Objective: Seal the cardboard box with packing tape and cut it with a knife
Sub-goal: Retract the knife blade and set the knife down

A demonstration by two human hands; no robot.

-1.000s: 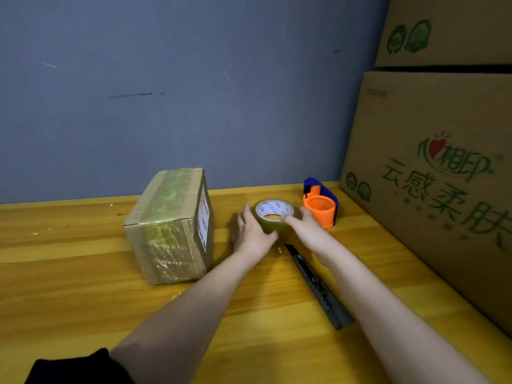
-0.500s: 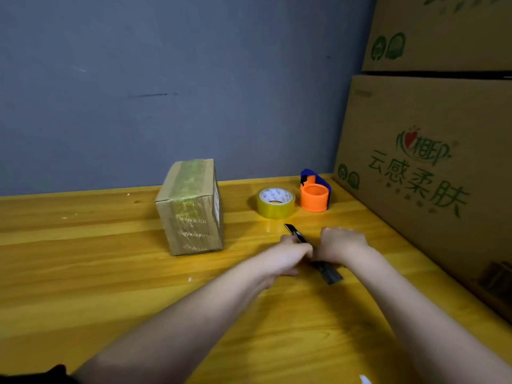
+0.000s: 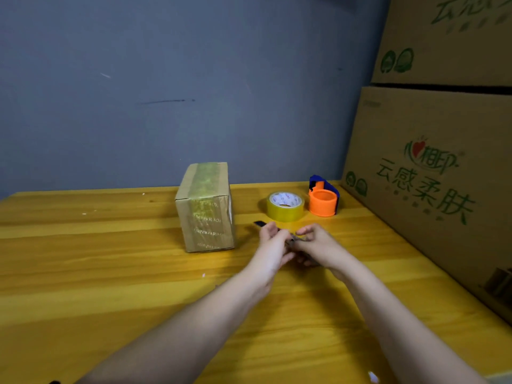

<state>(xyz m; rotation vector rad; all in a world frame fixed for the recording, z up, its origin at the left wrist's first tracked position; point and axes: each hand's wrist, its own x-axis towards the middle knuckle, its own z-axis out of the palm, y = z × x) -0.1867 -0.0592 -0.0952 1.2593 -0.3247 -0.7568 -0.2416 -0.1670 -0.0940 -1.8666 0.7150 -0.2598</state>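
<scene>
A small cardboard box (image 3: 205,209) stands on the wooden table (image 3: 83,273), with yellowish tape over its top and front. To its right lies a roll of yellow packing tape (image 3: 285,207). Both hands hold a dark utility knife (image 3: 260,224) in front of the roll, lifted slightly off the table. My left hand (image 3: 273,245) grips its front part, and the dark tip sticks out to the left. My right hand (image 3: 315,243) pinches the rear part. Most of the knife is hidden by my fingers.
An orange and blue tape dispenser (image 3: 323,200) sits right of the roll. Large printed cardboard cartons (image 3: 432,173) are stacked along the table's right side. A grey wall (image 3: 194,92) closes the back.
My hands left the tape roll, drew back to the knife and took hold of it. The knife now points left and is raised between both hands.
</scene>
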